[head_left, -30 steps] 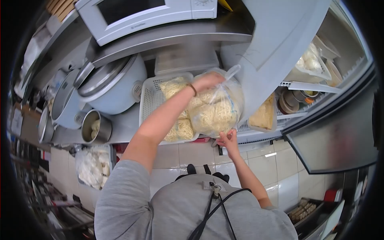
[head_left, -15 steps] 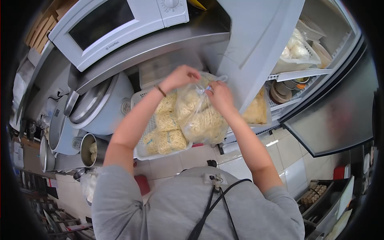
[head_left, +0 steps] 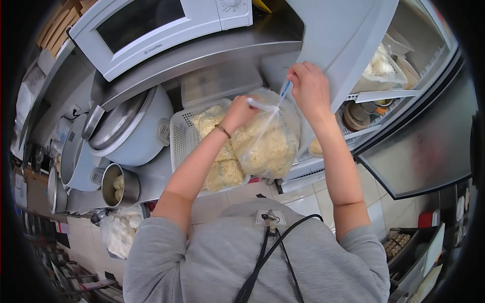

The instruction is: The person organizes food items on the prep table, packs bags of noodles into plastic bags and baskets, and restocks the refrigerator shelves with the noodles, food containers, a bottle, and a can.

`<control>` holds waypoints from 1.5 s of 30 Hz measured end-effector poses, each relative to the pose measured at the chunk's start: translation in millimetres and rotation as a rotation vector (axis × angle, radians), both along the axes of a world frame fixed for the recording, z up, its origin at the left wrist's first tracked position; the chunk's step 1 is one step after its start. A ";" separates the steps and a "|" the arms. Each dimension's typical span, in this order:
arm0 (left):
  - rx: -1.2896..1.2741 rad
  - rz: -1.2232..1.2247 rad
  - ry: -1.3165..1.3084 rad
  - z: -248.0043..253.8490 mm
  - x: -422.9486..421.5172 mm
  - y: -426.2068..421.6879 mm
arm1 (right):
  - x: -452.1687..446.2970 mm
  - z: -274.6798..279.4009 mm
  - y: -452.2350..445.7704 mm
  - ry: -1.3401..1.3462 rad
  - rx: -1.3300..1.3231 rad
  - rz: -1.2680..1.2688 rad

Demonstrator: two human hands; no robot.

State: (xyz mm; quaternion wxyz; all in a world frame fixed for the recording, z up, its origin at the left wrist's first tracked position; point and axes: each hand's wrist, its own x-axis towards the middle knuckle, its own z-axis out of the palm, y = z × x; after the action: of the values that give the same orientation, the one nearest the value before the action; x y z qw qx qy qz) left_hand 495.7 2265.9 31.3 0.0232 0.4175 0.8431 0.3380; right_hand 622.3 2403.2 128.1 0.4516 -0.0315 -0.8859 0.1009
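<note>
A clear plastic bag of pale noodles (head_left: 268,144) sits over the right side of a white perforated basket (head_left: 183,141). My left hand (head_left: 239,112) is closed on one gathered end of the bag's top. My right hand (head_left: 309,91), closed as well, pulls another end with blue print up and to the right. Between the hands the bag's neck is drawn together in a knot or twist; which one I cannot tell. Smaller noodle packs (head_left: 224,174) lie in the basket, partly covered by my left forearm and the bag.
A white microwave (head_left: 151,30) stands on a steel shelf (head_left: 202,60) above. Left of the basket are a large lidded cooker (head_left: 136,126) and a steel pot (head_left: 129,184). An open fridge (head_left: 374,95) is at right, its glass door (head_left: 414,146) swung out. A lidded plastic container (head_left: 222,81) sits behind.
My hands have spread apart, the right going up and right with one bag end. The bag's neck is now pulled tight. The view has shifted slightly.
</note>
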 end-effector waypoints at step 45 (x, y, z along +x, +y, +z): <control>-0.365 -0.372 0.490 -1.3 27.0 -12.5 | 52.6 -102.6 -52.9 -0.904 -0.043 -0.017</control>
State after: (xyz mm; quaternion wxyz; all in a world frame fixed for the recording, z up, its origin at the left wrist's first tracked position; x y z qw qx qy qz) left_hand 522.7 2253.4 30.0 -0.0441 0.6216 0.7797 0.0616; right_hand 674.9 2350.2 25.5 0.0194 -0.0889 -0.9916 0.0918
